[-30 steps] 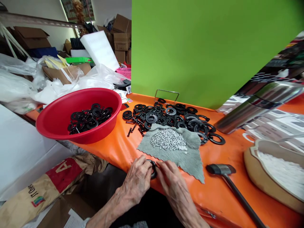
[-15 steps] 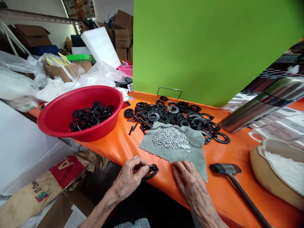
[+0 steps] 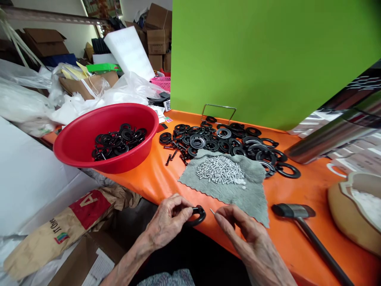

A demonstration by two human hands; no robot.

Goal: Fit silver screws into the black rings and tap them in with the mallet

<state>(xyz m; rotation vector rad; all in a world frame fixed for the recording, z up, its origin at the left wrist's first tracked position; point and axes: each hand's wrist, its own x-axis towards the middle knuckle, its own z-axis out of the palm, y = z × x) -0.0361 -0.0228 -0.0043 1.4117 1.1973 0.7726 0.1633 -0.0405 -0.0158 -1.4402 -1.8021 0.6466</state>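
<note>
Between thumb and fingers, my left hand [image 3: 171, 218] grips a black ring [image 3: 200, 217] over the table's front edge. My right hand [image 3: 242, 228] pinches a thin silver pin [image 3: 212, 211], its tip pointing toward the ring with a small gap between them. Just beyond my hands, a grey-green cloth [image 3: 195, 180] bears a heap of small silver pins [image 3: 220, 170]. Behind the cloth lies a pile of black rings [image 3: 211, 145], with several short black bars [image 3: 168, 159] at its left side.
A red basin [image 3: 70, 137] holding black parts stands at the left. On the right are a mallet [image 3: 297, 211], a tan tub [image 3: 342, 214] with white contents and a shiny metal cylinder [image 3: 315, 145]. A green panel [image 3: 253, 59] rises behind the orange tabletop [image 3: 139, 178].
My right hand has turned and lifted off the cloth's edge, and the pin in its fingertips now shows clearly. My left hand still grips the ring. The whole view has shifted slightly.
</note>
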